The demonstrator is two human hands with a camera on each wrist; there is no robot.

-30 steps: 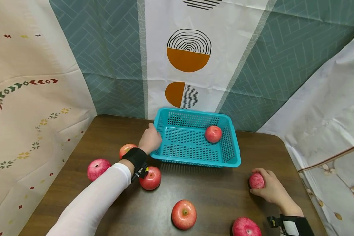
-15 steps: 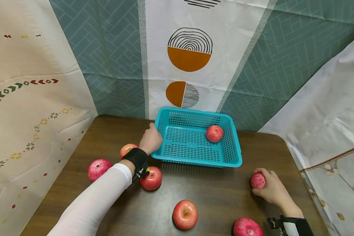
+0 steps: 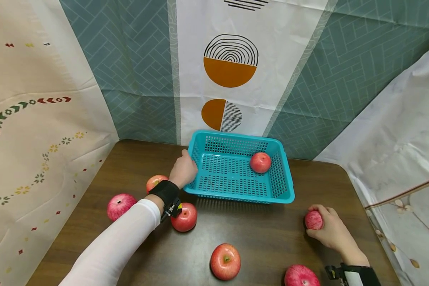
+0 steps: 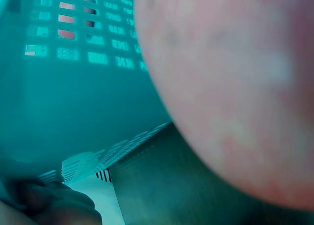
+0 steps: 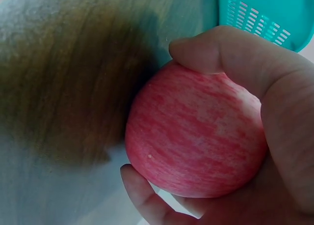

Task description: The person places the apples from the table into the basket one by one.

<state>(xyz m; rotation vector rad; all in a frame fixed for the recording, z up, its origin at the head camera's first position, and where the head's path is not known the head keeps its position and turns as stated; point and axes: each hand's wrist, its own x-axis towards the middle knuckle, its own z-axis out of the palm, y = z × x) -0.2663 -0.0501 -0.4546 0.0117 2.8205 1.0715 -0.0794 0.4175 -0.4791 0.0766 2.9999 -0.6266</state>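
Note:
My left hand (image 3: 183, 170) grips the left side of the turquoise plastic basket (image 3: 236, 197). In the left wrist view its curled fingers (image 4: 64, 205) show dark at the lower left against the basket wall (image 4: 73, 102). One apple (image 3: 260, 163) lies inside the basket near its right end. Out to the basket's right, my right hand (image 3: 330, 230) holds a pinkish-red striped apple (image 3: 314, 220) low at the table. In the right wrist view, thumb and fingers curl round opposite sides of this apple (image 5: 196, 136).
Left of the basket are a pink apple (image 3: 120, 206), an apple (image 3: 156, 182) partly behind my wrist, and a red apple (image 3: 184, 217) beside the wrist strap. Nearer the front lie another red apple (image 3: 225, 261) and a pink one (image 3: 302, 276). Patterned cloth (image 3: 139, 79) hangs behind the brown table (image 3: 257, 234).

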